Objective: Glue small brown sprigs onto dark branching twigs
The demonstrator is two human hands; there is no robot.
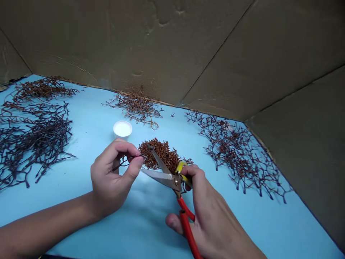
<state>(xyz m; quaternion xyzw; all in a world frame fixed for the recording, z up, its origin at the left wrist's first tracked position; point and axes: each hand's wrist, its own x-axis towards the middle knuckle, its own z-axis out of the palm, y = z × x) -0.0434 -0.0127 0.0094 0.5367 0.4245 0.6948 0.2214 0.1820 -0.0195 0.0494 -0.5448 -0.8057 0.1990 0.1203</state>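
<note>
This is a makeshift craft workstation, with a blue tabletop [86,118] boxed in by cardboard walls [107,43] and piles of twiggy sprigs [231,151] laid out.

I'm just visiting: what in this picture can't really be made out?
In the head view:
The white cup: what fills it is too plain to identify.
The red-handled scissors: handle ends cut off by the bottom edge.
The dark twig: partly hidden by the left hand.
The yellow piece: partly hidden by the right hand, so its kind is unclear.

Left hand [111,176] raised, thumb and forefinger pinched together; left forearm [45,219] runs low toward lower left. Right hand [208,205] comes in from lower right, fingers [195,174] curled closed, thumb low.
</note>
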